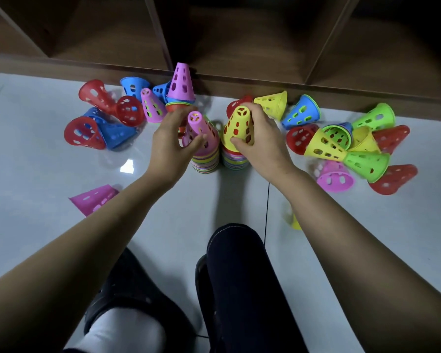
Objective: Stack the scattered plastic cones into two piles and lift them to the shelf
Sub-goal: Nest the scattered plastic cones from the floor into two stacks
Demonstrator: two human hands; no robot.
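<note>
Two upright piles of perforated plastic cones stand side by side on the floor. My left hand (172, 135) grips the pink cone (201, 128) topping the left pile (205, 161). My right hand (259, 135) grips the yellow cone (239, 123) topping the right pile (236, 159). A smaller third pile with a purple cone (181, 81) on top stands behind, against the shelf. Loose red, blue, green, yellow and pink cones lie scattered to both sides.
A brown wooden shelf (239, 80) with open compartments runs along the back, its base on the floor. A pink cone (94, 200) lies at the near left, a small yellow piece (295, 221) at the near right. My knees are at the bottom.
</note>
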